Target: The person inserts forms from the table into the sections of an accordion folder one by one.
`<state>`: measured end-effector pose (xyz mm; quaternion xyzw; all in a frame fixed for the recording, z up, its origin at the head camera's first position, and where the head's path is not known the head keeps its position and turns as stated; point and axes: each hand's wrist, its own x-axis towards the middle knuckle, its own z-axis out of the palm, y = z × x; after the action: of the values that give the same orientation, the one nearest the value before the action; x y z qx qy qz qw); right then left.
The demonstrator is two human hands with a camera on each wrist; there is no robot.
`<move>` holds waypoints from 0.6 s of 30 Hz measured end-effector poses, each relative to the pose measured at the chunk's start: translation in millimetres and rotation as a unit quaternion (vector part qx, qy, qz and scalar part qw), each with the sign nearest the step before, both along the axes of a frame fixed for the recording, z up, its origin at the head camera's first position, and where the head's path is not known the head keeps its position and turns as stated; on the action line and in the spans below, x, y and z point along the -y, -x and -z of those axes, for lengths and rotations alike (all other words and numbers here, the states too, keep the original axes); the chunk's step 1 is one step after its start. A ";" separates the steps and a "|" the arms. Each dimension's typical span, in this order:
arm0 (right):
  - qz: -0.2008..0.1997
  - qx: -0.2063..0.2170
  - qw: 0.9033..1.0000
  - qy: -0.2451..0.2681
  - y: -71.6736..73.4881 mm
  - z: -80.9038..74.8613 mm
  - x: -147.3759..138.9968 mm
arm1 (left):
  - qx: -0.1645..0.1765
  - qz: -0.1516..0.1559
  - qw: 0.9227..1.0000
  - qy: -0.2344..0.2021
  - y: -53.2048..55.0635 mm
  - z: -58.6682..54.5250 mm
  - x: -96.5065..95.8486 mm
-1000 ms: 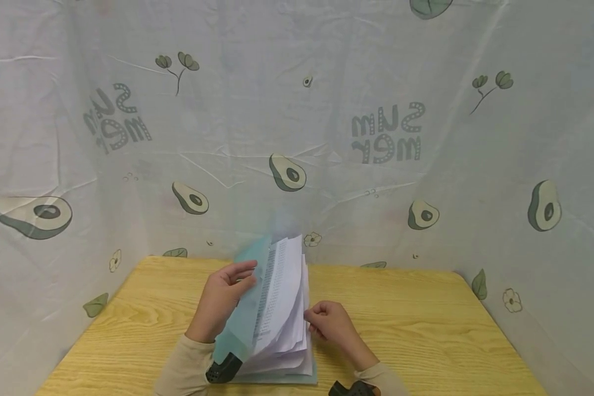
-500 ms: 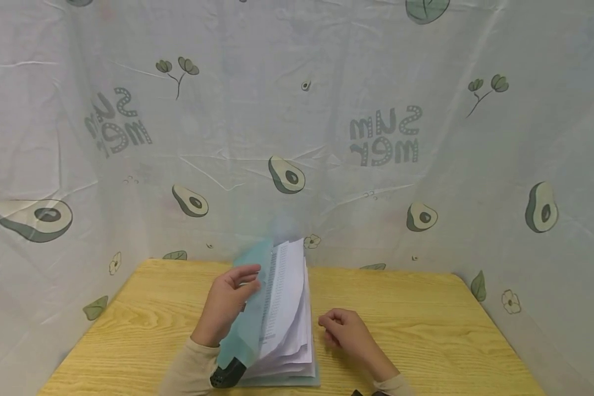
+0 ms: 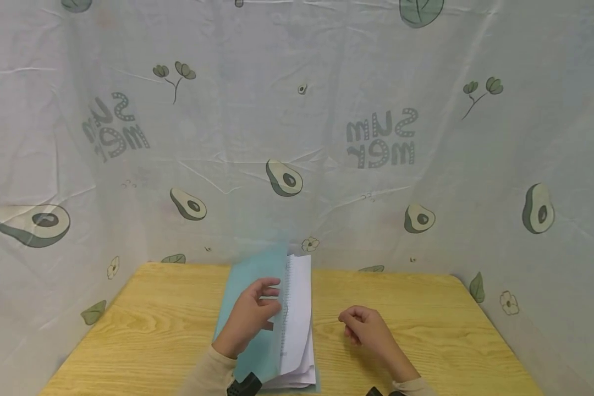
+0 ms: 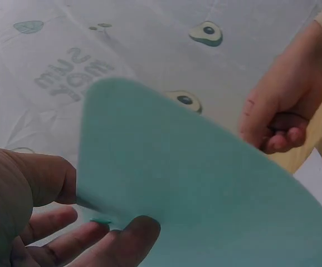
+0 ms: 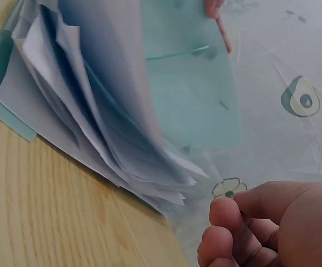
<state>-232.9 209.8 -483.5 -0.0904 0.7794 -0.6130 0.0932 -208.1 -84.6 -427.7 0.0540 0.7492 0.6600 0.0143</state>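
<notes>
A pale teal plastic folder (image 3: 249,352) stands partly spread on the table with its cover raised. Loose white printed papers (image 3: 297,319) lie inside, their edges fanned out in the right wrist view. My left hand (image 3: 252,313) holds the raised cover by its free edge; in the left wrist view the thumb goes behind the cover (image 4: 166,150) and fingers lie on its near face. To the right of the papers and apart from them is my right hand (image 3: 368,330). Its fingers are curled, the thumb against the index finger, with nothing held in the right wrist view.
The wood-grain table (image 3: 425,341) extends on both sides of the folder. A whitish curtain (image 3: 326,209) printed with avocados hangs right behind the table and along both sides. Dark wrist cameras (image 3: 245,384) sit on both wrists.
The folder cover and my left hand have swung to the right, covering more of the papers. My right hand has drawn away from the paper edges to the right.
</notes>
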 end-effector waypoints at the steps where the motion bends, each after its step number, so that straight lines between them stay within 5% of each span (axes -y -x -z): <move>1: 0.002 -0.002 1.000 -0.001 -0.1 -0.2 -1.8 | 0.002 0.008 1.000 -0.002 0.2 2.5 -2.5; 11: 0.023 -0.014 1.000 -0.013 2.7 -0.8 -16.1 | 0.051 0.041 0.998 -0.015 -1.1 25.6 -20.8; 18: 0.032 -0.055 0.996 -0.062 5.8 -7.1 -17.1 | 0.078 0.080 0.994 0.006 4.4 30.3 -8.0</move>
<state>-238.7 226.9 -476.4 -0.0932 0.8223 -0.5602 0.0364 -212.4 -76.6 -458.0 0.0623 0.7427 0.6548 0.1255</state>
